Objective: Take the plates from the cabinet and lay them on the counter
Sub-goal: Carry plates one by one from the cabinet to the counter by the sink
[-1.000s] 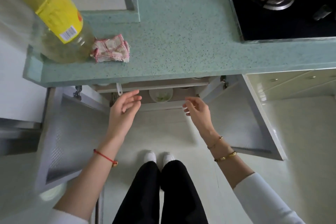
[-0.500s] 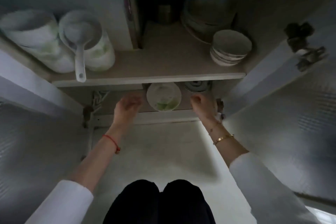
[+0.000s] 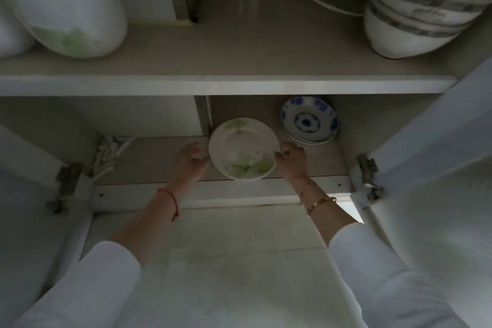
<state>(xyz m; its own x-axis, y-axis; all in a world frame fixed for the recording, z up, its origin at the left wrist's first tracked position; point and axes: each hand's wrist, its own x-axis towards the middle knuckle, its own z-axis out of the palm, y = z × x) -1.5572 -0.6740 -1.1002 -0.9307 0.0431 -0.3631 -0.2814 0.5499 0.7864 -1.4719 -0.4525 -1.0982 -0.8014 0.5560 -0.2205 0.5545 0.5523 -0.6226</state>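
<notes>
Your left hand [image 3: 190,161] and right hand [image 3: 290,160] flank the green-patterned plate [image 3: 243,150]; fingers curled at opposite rims to lift it level, grip unconfirmed.

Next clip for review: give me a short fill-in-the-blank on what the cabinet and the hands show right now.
1. The green-patterned plate sits on the ____ shelf of the cabinet.
2. The left hand and right hand are at opposite sides of this plate's ____.
3. The plates behind it, to the right, carry a ____ pattern.
4. The stacked bowls stand on the ____ shelf.

Missing words: lower; rim; blue; upper
</notes>
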